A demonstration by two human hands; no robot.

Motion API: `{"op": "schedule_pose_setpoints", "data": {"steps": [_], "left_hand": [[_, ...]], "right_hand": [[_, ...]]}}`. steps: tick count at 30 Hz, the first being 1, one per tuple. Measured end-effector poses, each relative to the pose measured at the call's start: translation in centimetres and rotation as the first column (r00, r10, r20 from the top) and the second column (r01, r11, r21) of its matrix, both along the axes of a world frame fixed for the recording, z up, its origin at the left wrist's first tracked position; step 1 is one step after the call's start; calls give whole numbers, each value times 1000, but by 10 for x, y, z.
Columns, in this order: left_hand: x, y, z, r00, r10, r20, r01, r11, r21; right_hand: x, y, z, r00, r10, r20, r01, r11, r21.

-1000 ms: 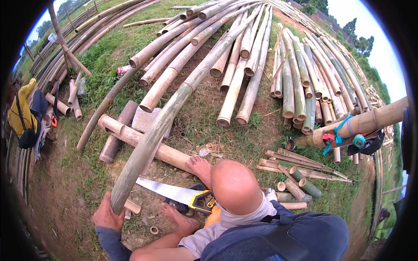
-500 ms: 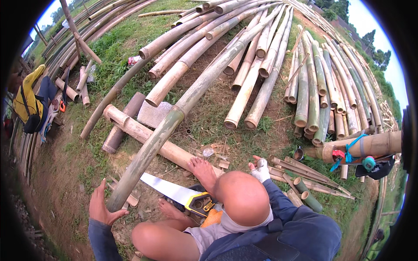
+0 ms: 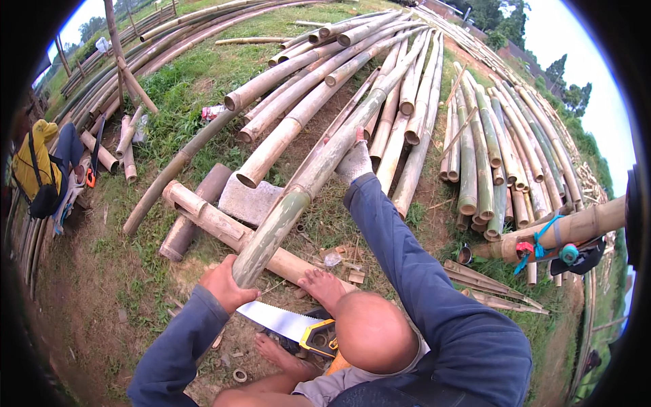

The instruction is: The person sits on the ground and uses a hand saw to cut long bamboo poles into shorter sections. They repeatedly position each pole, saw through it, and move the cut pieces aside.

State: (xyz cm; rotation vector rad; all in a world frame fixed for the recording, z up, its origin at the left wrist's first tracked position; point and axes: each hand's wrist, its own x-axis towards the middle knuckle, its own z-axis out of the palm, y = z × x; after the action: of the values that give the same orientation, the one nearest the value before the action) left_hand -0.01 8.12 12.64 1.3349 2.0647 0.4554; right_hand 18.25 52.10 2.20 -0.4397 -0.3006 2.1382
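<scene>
A long, mottled green-brown bamboo pole (image 3: pixel 295 202) slants from near my feet toward the far pile. My left hand (image 3: pixel 229 286) is closed round its near end, with the thumb across the side facing me. Farther up, my right hand (image 3: pixel 354 161), in a pale glove, grips the pole's right side; some of its fingers are hidden behind it. Under the pole, a thick bamboo log (image 3: pixel 288 266) lies crosswise, with my bare foot on its right part. A handsaw (image 3: pixel 288 323) with a yellow and black handle lies by my feet, near my left hand.
Bamboo poles (image 3: pixel 291 129) fan out ahead, and another stack (image 3: pixel 478 156) lies to the right. A stone block (image 3: pixel 249 201) sits behind the log. Split bamboo pieces (image 3: pixel 498 288) lie at right, below a horizontal bamboo pole (image 3: pixel 576 230). A person in yellow (image 3: pixel 37 169) is at far left.
My right hand has moved from beside my knee up to the pole and taken hold. My left hand has closed on the pole's near end, which has shifted up and right.
</scene>
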Motion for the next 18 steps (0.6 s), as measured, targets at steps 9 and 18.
{"op": "schedule_pose_setpoints", "data": {"steps": [9,18], "left_hand": [[-9,-153,94,971,77,-226,-103,989,-103],[-21,-339,118,801,295,-521,-538,736,-411]], "right_hand": [[-39,-163,70,979,92,182,-99,995,32],[-92,-403,51,69,998,-5,-995,69,74]]}}
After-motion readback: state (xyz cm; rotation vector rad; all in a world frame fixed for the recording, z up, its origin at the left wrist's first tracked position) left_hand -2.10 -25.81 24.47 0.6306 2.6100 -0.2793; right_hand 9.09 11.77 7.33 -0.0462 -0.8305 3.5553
